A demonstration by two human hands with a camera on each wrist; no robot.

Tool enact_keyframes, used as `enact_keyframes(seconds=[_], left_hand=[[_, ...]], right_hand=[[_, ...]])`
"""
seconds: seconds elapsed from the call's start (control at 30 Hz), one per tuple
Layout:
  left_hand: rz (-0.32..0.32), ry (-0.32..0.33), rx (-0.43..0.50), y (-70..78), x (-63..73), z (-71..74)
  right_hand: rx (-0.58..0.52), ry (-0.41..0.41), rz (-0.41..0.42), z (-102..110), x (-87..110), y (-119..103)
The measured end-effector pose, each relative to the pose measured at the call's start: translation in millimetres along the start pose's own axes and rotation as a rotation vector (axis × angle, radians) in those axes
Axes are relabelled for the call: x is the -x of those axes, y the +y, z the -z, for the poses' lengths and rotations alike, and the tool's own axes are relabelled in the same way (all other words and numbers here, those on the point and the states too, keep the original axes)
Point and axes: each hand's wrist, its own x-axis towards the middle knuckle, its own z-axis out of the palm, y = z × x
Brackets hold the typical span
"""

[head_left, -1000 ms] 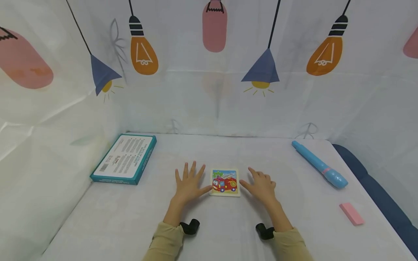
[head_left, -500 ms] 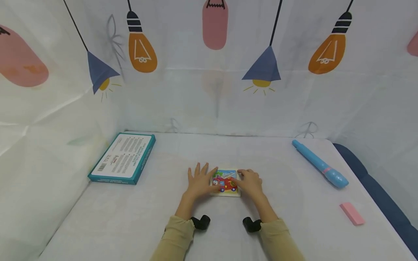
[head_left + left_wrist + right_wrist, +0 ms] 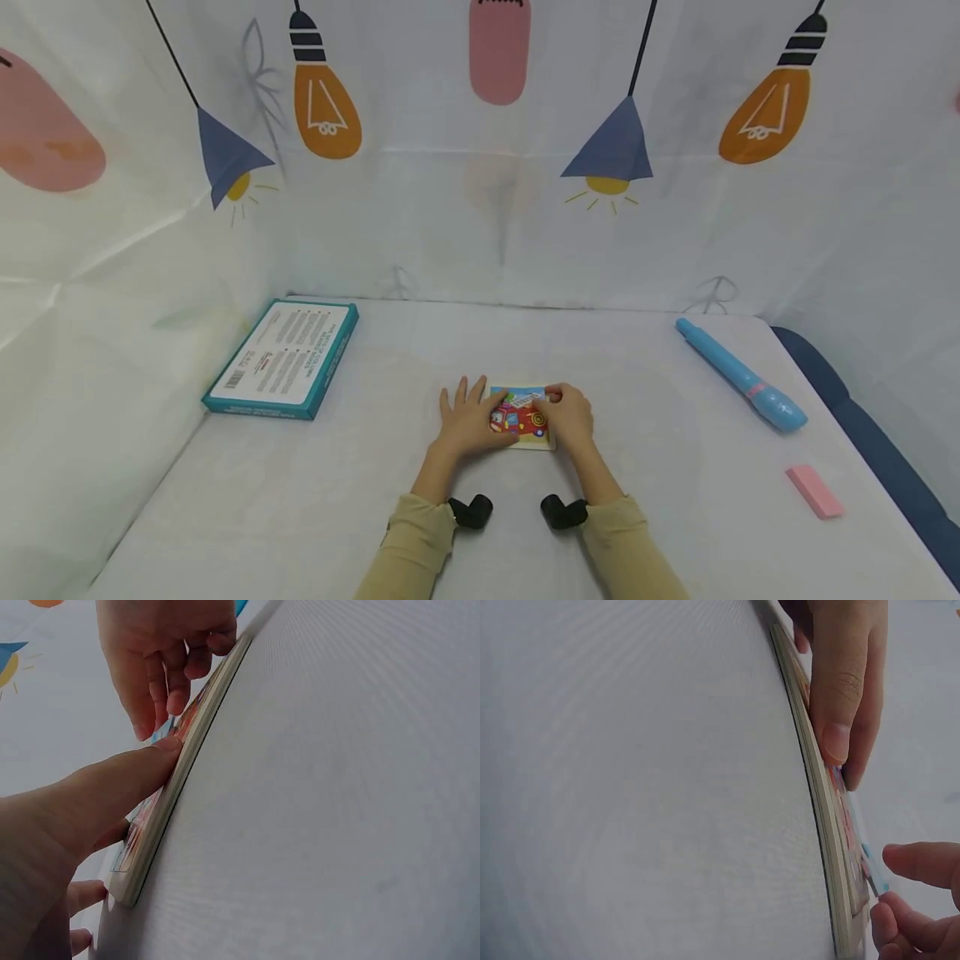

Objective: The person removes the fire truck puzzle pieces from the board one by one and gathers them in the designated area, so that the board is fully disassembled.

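A small square wooden jigsaw puzzle (image 3: 534,444) with a red fire truck picture lies on the white table. My left hand (image 3: 467,427) is at its left side, thumb laid over the picture and the other fingers spread beyond the edge. In the left wrist view that thumb (image 3: 154,759) presses on the puzzle's face. At the upper right corner my right hand (image 3: 572,415) has thumb and forefinger around a puzzle piece (image 3: 875,879), whose blue edge stands up from the frame in the right wrist view. The pinch partly hides the piece in the head view.
A teal-edged box (image 3: 281,354) lies at the back left. On the right are a blue pen-shaped device (image 3: 738,373) and a pink eraser-like block (image 3: 815,491). A white curtain printed with lamps (image 3: 615,146) hangs behind the table.
Both hands have moved inward onto the puzzle from either side. The left thumb has come over the picture, and the right fingers have closed on a piece, raising its edge.
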Motion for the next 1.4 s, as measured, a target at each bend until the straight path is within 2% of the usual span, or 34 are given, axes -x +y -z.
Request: enact_keyframes(seconds=[0.07,0.2,0.4,0.5,0.77,0.93,1.2,1.4], left_hand=[[0.002,-0.004,-0.003,0.2,-0.2,0.0],[-0.002,0.006,-0.011,1.2,0.2,0.1],[-0.019,-0.061,-0.066,5.2,-0.9,-2.7],[-0.02,-0.067,-0.071,6.5,-2.3,-4.4],[-0.01,-0.058,-0.072,6.2,-3.7,-4.7],[-0.009,-0.082,-0.051,6.3,-0.8,-5.1],[-0.011,-0.08,-0.028,6.3,1.1,-3.7],[-0.02,-0.085,-0.031,5.9,1.7,-3.3]], right_hand=[[-0.052,0.006,-0.019,-0.2,-0.7,0.0],[-0.079,0.016,-0.016,-0.6,-2.5,1.3],[-0.058,0.0,-0.009,-1.2,-5.9,3.1],[-0.081,-0.023,-0.022,-0.7,-8.1,3.2],[-0.295,-0.087,-0.089,11.0,-17.5,8.1],[-0.292,-0.097,-0.129,24.5,-17.4,15.8],[-0.271,-0.046,-0.157,46.7,-18.9,29.4],[-0.256,-0.008,-0.14,60.2,-18.3,40.2]])
